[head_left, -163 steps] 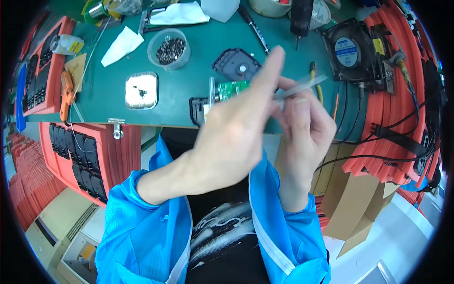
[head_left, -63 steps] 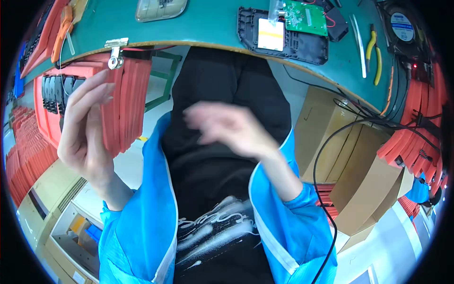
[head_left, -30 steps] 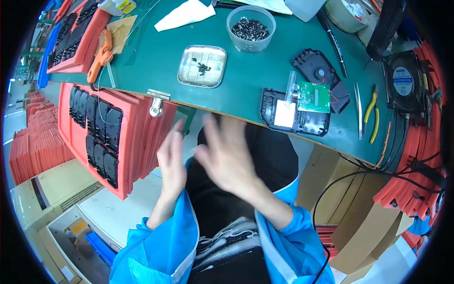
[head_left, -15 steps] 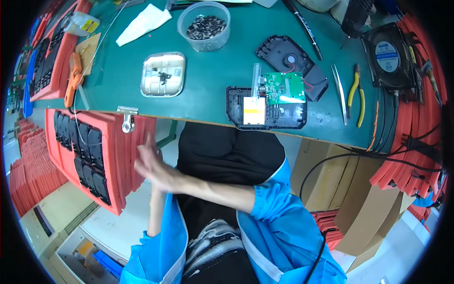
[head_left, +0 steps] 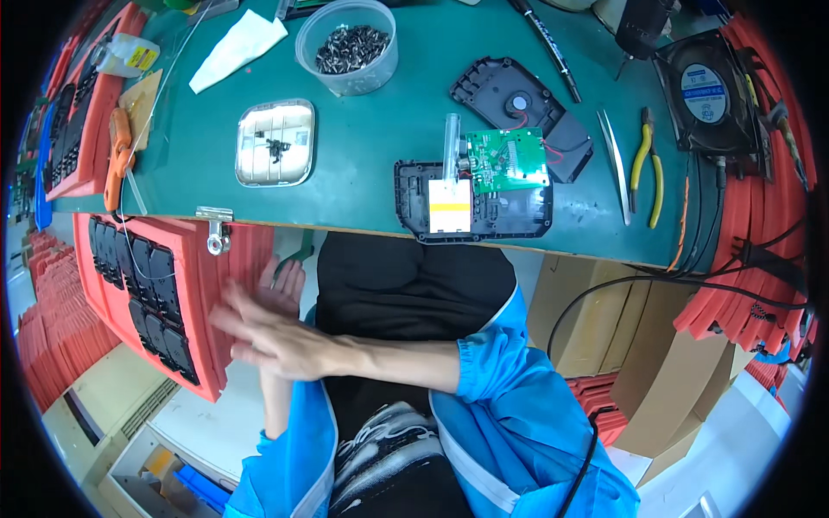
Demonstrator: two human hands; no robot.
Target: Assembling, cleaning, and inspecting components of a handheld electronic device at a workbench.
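My right hand reaches across my lap to the left, fingers stretched out and a little blurred. It crosses in front of my left hand, which is raised palm up with its fingers apart. I see nothing held in either hand; whether they touch I cannot tell. Close beside them stands a stack of red foam trays, its front one holding several black plastic casings. On the green table, a green circuit board joins an opened black housing and its other half by red wires.
Small screws fill a round plastic tub; a square metal dish holds a few more. Tweezers, yellow-handled pliers and a black fan lie at right. A metal clip grips the table edge near an orange glue gun.
My right hand has moved slightly down and left, and more of my left palm shows behind it. The whole view has shifted a little.
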